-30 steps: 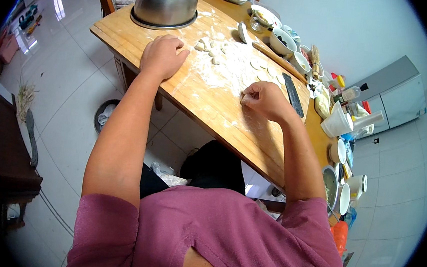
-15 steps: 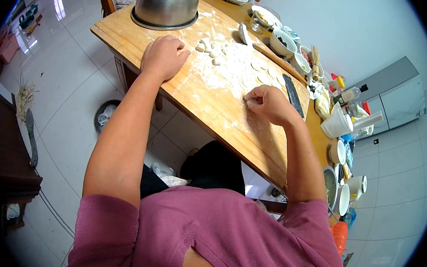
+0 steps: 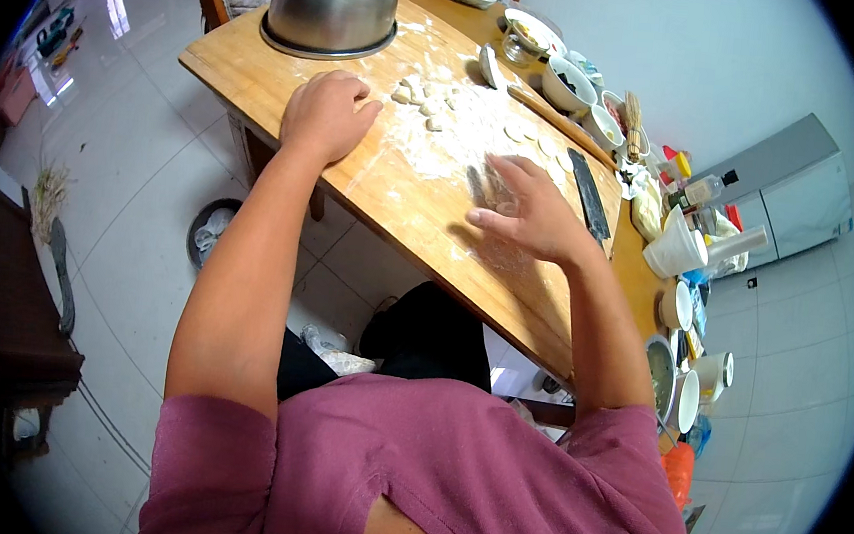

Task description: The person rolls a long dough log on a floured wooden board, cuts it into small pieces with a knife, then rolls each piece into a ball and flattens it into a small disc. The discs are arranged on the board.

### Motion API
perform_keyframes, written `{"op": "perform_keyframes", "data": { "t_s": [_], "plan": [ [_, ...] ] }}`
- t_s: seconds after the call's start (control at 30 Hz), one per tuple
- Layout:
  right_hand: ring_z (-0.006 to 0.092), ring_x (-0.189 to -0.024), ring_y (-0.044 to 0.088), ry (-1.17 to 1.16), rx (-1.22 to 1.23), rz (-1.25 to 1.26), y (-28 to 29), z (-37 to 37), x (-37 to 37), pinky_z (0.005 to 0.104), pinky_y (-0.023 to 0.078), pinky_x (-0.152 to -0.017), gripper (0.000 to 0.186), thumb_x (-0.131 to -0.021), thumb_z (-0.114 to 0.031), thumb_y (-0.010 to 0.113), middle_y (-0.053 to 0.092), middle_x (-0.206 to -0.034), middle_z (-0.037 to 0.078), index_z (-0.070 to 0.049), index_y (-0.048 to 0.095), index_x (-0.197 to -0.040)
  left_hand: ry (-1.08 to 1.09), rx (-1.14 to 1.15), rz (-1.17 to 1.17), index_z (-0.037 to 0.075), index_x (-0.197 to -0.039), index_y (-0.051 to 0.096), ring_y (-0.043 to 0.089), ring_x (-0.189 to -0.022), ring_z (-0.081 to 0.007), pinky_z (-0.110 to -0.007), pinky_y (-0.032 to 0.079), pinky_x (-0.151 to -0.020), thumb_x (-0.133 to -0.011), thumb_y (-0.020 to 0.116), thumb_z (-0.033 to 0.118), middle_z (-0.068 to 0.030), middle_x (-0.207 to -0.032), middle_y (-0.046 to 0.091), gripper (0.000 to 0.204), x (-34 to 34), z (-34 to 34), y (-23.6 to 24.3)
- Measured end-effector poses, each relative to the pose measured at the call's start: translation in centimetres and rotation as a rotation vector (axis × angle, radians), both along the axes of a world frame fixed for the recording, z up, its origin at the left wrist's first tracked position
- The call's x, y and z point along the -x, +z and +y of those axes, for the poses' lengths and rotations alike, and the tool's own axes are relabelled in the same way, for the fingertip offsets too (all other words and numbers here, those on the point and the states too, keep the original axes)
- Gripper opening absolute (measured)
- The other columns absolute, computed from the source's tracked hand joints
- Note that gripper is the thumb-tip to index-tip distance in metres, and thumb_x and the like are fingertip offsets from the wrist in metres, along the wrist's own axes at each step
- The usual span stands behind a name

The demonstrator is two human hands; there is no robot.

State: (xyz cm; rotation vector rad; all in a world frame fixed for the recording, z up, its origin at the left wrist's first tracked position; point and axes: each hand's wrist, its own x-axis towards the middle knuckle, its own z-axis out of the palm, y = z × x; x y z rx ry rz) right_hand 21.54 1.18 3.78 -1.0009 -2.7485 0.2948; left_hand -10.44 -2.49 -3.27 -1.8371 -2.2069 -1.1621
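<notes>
My left hand [image 3: 325, 116] rests on the near left part of the floury wooden board [image 3: 393, 194]. Its fingers bend loosely, the thumb stands apart, and no object shows in it. Just beyond its thumb lie several small pieces of dough [image 3: 425, 96] in scattered flour. Over the right part of the board, my right hand [image 3: 524, 211] is open, with thumb and fingers spread and nothing held between them. Flat round dough discs [image 3: 547, 146] lie past its fingers, some perhaps hidden by the hand. A dark flat blade-like strip [image 3: 587, 194] is to its right.
An upturned steel basin [image 3: 332, 9] sits at the board's far left corner. A rolling pin [image 3: 559, 119] lies along the far edge near a white spoon [image 3: 489, 67]. Bowls [image 3: 568, 84], bottles [image 3: 699, 191] and a white jug [image 3: 674, 246] crowd the table behind and right.
My right hand has opened from a pinch near the board, its thumb and fingers now spread, and has shifted slightly. My left hand stays in place.
</notes>
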Motion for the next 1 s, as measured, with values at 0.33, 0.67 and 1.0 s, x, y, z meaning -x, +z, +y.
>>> {"op": "perform_keyframes", "data": {
  "t_s": [0.33,0.67,1.0],
  "plan": [
    [0.0436,-0.162,0.02,0.11,-0.064,-0.251,-4.0,-0.9,2.1,0.0614,0.014,-0.13,0.109,-0.093,-0.083,0.048,0.024,-0.174,0.026,-0.007,0.029,-0.169,0.003,-0.015,0.08,0.004,-0.112,0.077,0.064,-0.123,-0.0358,-0.045,0.051,-0.105,-0.093,0.073,0.034,-0.0151,-0.128,0.072,0.035,0.0,-0.3,-0.2],
    [0.0331,-0.165,0.017,-0.077,0.551,0.342,-5.9,4.3,1.3,0.0439,0.016,-0.133,0.088,-0.11,-0.063,0.037,0.017,-0.177,0.023,-0.002,0.018,-0.17,-0.049,0.031,0.037,0.003,-0.112,0.076,0.064,-0.12,-0.035,-0.046,0.05,-0.103,-0.094,0.072,0.032,-0.0137,-0.122,0.074,0.034,-0.1,-0.2,0.3],
    [0.0407,-0.135,0.055,0.014,-0.192,0.64,-5.9,5.2,5.0,0.045,0.041,-0.118,0.045,-0.109,-0.031,0.052,0.06,-0.144,0.024,0.0,0.061,-0.14,0.011,0.006,0.02,0.004,-0.11,0.077,0.065,-0.119,-0.0336,-0.046,0.05,-0.103,-0.094,0.072,0.033,-0.0129,-0.12,0.074,0.034,-0.2,-0.4,0.0]
  ]
}}
